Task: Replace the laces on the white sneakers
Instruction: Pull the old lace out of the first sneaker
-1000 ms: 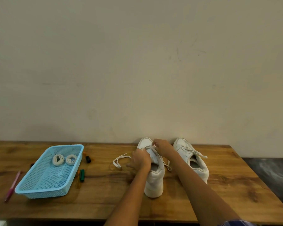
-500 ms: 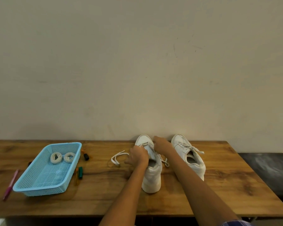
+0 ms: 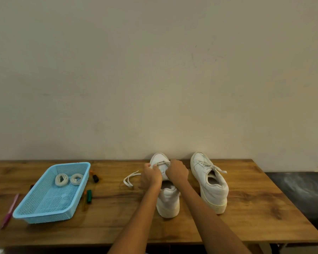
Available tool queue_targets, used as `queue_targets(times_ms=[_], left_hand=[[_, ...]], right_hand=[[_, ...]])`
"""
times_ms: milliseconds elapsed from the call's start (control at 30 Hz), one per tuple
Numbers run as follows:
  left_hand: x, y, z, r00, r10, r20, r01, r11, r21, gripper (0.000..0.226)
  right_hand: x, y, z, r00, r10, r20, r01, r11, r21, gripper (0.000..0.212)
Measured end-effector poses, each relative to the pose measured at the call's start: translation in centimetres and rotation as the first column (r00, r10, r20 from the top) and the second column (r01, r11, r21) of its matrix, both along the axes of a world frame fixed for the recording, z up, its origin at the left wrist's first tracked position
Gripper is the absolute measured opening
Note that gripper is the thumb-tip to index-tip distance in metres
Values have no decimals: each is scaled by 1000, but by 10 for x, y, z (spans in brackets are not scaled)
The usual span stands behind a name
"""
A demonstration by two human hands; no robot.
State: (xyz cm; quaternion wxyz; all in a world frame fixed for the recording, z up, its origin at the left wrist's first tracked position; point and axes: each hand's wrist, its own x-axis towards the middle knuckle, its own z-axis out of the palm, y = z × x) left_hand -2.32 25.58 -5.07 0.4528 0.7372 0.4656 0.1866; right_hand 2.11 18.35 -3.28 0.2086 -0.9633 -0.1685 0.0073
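Observation:
Two white sneakers stand on the wooden table, toes toward the wall. Both my hands work at the left sneaker. My left hand pinches its lace, whose loose end loops out to the left on the table. My right hand has its fingers curled over the lace at the front eyelets. The right sneaker stands apart to the right, still laced, with a lace end hanging off its side. Two coiled white laces lie in the blue basket.
A light blue mesh basket sits at the left of the table. A pink pen lies left of it. A green marker, an orange pen and a black cap lie right of it. The wall stands just behind the sneakers.
My head has shifted, so the scene sits slightly differently in view. My hands stay on the left sneaker's lace near the toe; the loose lace end stays looped at the left.

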Motion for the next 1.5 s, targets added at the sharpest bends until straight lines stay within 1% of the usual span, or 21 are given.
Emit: queue_targets(times_ms=[100,167,200,267,367,500,533,700,767,800,867,933,1000,1067,1100,1167,1233,1267,1333,1433,1500], left_hand=[[11,5,4,996,-80,-48,82,996,45,24],[21,4,16,968,-129,-216,164,975,151,23],[26,3,23,935,-129,-332,219,944,249,24],[34,-2,32,859,-118,-498,378,802,462,23],[42,-2,25,804,-150,-576,548,563,619,20],[45,5,21,802,-186,-568,585,433,685,19],[45,3,21,811,-203,-549,578,422,698,20],[49,3,15,853,-307,-423,522,483,703,23],[50,4,13,881,-305,-362,473,573,669,24],[50,5,10,904,-291,-314,428,645,633,23],[45,5,6,959,-225,-171,281,825,490,22],[39,5,6,997,-80,5,76,967,245,27],[34,6,7,989,76,127,-78,997,10,31],[32,8,7,973,154,173,-141,987,-82,30],[30,7,9,973,150,175,-145,989,-44,27],[31,5,10,984,54,167,-84,980,178,19],[32,1,10,988,-131,80,83,894,441,23],[32,0,9,979,-202,14,165,835,524,24],[32,0,7,963,-253,-91,259,780,570,20],[35,4,0,957,-223,-188,291,767,572,19],[38,3,-2,952,-188,-242,301,721,624,19]], right_hand=[[-1,0,0,998,-48,43,46,998,37,25],[0,2,-2,998,-59,31,57,997,56,25],[1,3,-3,998,-59,19,58,996,66,24],[6,2,-5,999,-51,-11,52,995,90,24],[11,-2,-8,997,-73,-32,77,987,143,25],[8,-2,-10,993,-114,4,112,977,180,29],[7,-2,-9,994,-112,7,109,977,181,27],[5,-1,-11,993,-121,12,116,972,206,24],[4,-1,-11,989,-147,9,141,963,228,26],[3,-1,-12,988,-157,8,151,962,227,27],[1,-3,-12,984,-180,7,174,958,227,25],[-1,-3,-13,981,-192,8,185,953,239,21],[-1,-1,-13,985,-174,11,167,959,228,19],[0,1,-13,987,-160,5,156,965,213,19],[0,2,-13,988,-158,1,154,965,211,19],[1,2,-12,987,-158,4,154,965,212,20],[1,2,-12,988,-156,20,148,965,215,24],[1,2,-12,988,-155,27,145,965,221,25],[0,1,-13,987,-156,23,147,963,226,24],[0,1,-12,988,-152,16,144,963,227,22],[0,1,-11,989,-147,13,140,963,230,23]])
